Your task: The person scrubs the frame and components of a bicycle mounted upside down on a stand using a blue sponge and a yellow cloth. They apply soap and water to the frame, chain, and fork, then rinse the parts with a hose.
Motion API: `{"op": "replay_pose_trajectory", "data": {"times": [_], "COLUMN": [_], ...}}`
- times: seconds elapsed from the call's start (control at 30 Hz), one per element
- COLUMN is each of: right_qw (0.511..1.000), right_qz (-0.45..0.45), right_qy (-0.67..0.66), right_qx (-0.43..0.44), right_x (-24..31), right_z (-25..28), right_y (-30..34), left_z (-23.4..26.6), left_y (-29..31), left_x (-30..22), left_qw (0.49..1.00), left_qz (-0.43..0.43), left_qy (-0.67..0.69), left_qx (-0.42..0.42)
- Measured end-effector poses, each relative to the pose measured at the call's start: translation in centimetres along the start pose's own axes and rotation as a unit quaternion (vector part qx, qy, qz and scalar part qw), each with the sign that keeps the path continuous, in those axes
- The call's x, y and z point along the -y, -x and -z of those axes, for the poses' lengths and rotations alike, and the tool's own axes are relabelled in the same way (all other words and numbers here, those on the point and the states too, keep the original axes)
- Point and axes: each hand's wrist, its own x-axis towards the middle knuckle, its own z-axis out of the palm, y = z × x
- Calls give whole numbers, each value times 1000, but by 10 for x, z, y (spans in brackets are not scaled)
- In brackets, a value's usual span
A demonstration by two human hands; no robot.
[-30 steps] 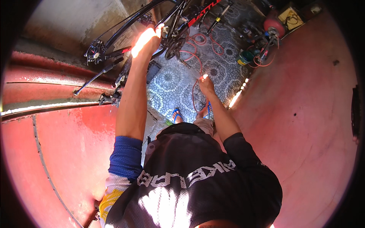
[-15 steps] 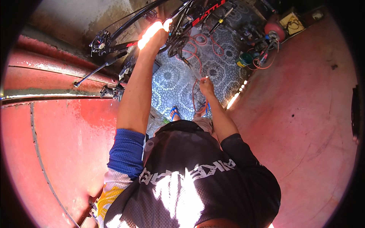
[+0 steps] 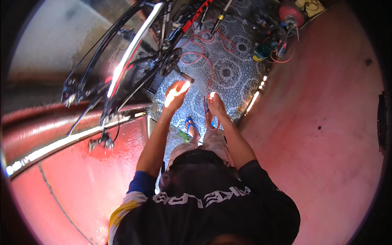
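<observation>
A black and red bicycle frame (image 3: 179, 34), without wheels in view, is at the far left. My left hand (image 3: 176, 96), brightly sunlit, closes at the dark pedal (image 3: 187, 77) at the end of the bike's crank; glare hides part of its fingers. To the right, my right hand (image 3: 216, 105) grips the end of an orange-red hose (image 3: 212, 73), its nozzle mostly hidden in the fist. A pale mist spreads from that fist toward the pedal. The chainring (image 3: 169, 62) sits just beyond my left hand, and a rear derailleur (image 3: 102, 140) hangs at the left.
Hose loops lie on the patterned mosaic floor (image 3: 232, 85). A dark green tub (image 3: 261, 52) and a red tank (image 3: 291, 15) stand at the far right. Red panels (image 3: 318, 143) flank me on both sides. A pole with a yellow band (image 3: 221, 17) rises beyond the bike.
My left hand has come down and nearer from the bike's frame to the pedal. The bike appears farther left and nearer in view. My right hand keeps hold of the hose, slightly lower.
</observation>
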Motion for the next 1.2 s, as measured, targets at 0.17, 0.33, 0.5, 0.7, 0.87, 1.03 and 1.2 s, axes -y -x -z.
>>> {"op": "replay_pose_trajectory", "data": {"times": [0.17, 0.33, 0.5, 0.7, 0.87, 1.03, 1.2], "right_qw": [997, 979, 981, 970, 965, 968, 972], "right_qz": [24, 43, -23, -101, -159, -116, -81], "right_qy": [-62, -106, -76, -92, -37, -36, 2], "right_qx": [49, 170, 177, 201, 204, 218, 221], "right_x": [-15, 9, -11, -19, 36, 38, 31], "right_z": [0, 7, -10, -34, -5, -12, -24], "right_y": [-8, -21, -47, -69, -78, -76, -73], "left_z": [-63, -71, -80, -72, -73, -72, -72], "left_y": [-80, -145, -148, -144, -143, -140, -137], "left_x": [117, 216, 199, 216, 223, 218, 223], "left_qw": [913, 877, 840, 816, 811, 840, 833], "left_qz": [285, 288, 287, 278, 297, 290, 295], "left_qy": [277, 380, 450, 495, 490, 450, 458], "left_qx": [-92, -60, -96, -112, -115, -94, -96]}}
